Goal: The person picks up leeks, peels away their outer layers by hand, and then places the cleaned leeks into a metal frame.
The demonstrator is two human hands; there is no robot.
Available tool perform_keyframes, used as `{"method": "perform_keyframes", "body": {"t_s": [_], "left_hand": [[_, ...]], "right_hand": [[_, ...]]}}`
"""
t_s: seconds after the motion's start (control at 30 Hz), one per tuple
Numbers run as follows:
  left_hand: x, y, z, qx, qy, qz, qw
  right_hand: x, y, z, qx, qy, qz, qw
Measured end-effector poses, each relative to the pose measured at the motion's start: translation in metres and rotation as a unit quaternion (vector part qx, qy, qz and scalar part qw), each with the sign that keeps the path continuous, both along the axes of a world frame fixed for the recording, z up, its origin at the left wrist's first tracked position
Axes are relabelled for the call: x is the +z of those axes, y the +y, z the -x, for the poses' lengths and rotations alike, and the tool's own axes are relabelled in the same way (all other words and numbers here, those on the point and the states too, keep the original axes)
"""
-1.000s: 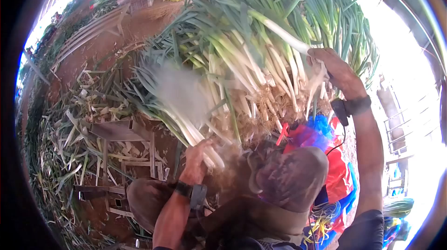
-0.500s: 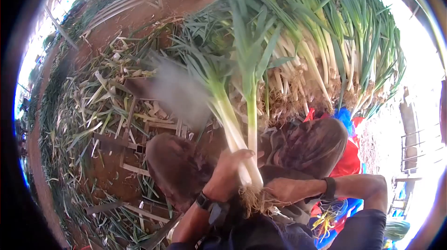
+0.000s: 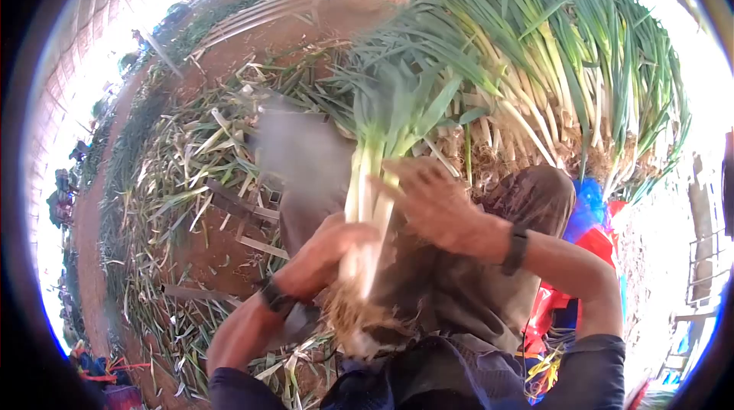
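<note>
Leeks with thick white stems and long green leaves (image 3: 358,266) are forming a small bunch over our lap. Our left hand (image 3: 325,251) is closing its fingers around the lower stems; our right hand (image 3: 447,211) is laying loosely bent fingers along their right side, though blur is leaving us unable to tell whether it is gripping. Several leeks are coming together, with shaggy brown roots (image 3: 348,314) hanging attached and no tie showing; many more are lying in a large green-and-white heap (image 3: 550,77) toward the brown soil ground's (image 3: 202,253) far right side. The bunch's long axis is running away from us, leaves pointing outward, leaning slightly right, roots toward us.
</note>
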State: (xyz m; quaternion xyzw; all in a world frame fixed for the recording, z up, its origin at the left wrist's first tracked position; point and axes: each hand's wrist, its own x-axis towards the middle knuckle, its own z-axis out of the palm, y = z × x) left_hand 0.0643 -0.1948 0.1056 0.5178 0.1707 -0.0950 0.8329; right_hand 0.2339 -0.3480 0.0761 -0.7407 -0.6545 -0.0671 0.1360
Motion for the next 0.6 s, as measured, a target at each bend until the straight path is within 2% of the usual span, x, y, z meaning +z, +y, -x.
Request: {"method": "perform_keyframes", "body": {"t_s": [0.03, 0.07, 0.1, 0.13, 0.17, 0.23, 0.3, 0.33, 0.4, 0.47, 0.5, 0.53, 0.57, 0.6], "left_hand": [[0.019, 0.0, 0.008, -0.01, 0.047, -0.044, 0.998], [0.01, 0.007, 0.023, -0.032, 0.029, -0.111, 0.993], [0.005, 0.015, 0.039, -0.084, 0.025, -0.168, 0.982], [0.016, 0.011, 0.051, -0.112, 0.014, -0.237, 0.965], [0.03, 0.006, 0.062, -0.14, 0.004, -0.302, 0.943], [0.062, -0.01, 0.079, -0.119, 0.055, -0.29, 0.948], [0.082, -0.006, 0.093, -0.098, 0.16, -0.206, 0.96], [0.086, 0.004, 0.096, -0.091, 0.163, -0.205, 0.961], [0.097, 0.039, 0.094, -0.004, 0.017, -0.281, 0.96], [0.111, 0.075, 0.084, 0.077, -0.133, -0.353, 0.923], [0.118, 0.086, 0.076, 0.114, -0.21, -0.385, 0.891], [0.139, 0.071, 0.059, 0.173, -0.253, -0.329, 0.893], [0.158, 0.047, 0.04, 0.23, -0.293, -0.271, 0.888], [0.157, 0.039, 0.028, 0.228, -0.297, -0.27, 0.887]], "right_hand": [[-0.004, 0.01, 0.012, 0.051, -0.085, -0.061, 0.993], [-0.008, 0.019, 0.022, 0.055, -0.084, -0.069, 0.993], [-0.009, 0.026, 0.032, 0.124, -0.073, -0.14, 0.98], [-0.006, 0.033, 0.042, 0.192, -0.062, -0.208, 0.957], [-0.003, 0.037, 0.048, 0.197, -0.06, -0.211, 0.956], [0.012, 0.043, 0.062, 0.316, -0.006, -0.198, 0.928], [0.011, 0.053, 0.072, 0.335, 0.018, -0.223, 0.915], [0.019, 0.055, 0.073, 0.33, 0.058, -0.251, 0.908], [0.041, 0.079, 0.07, 0.304, 0.128, -0.337, 0.882], [0.079, 0.086, 0.043, 0.324, 0.121, -0.38, 0.858], [0.105, 0.089, 0.03, 0.287, 0.069, -0.402, 0.867], [0.132, 0.083, 0.025, 0.249, 0.015, -0.422, 0.872], [0.171, 0.064, 0.026, 0.197, 0.216, -0.304, 0.907], [0.192, 0.063, 0.022, 0.174, 0.231, -0.352, 0.89]]}}
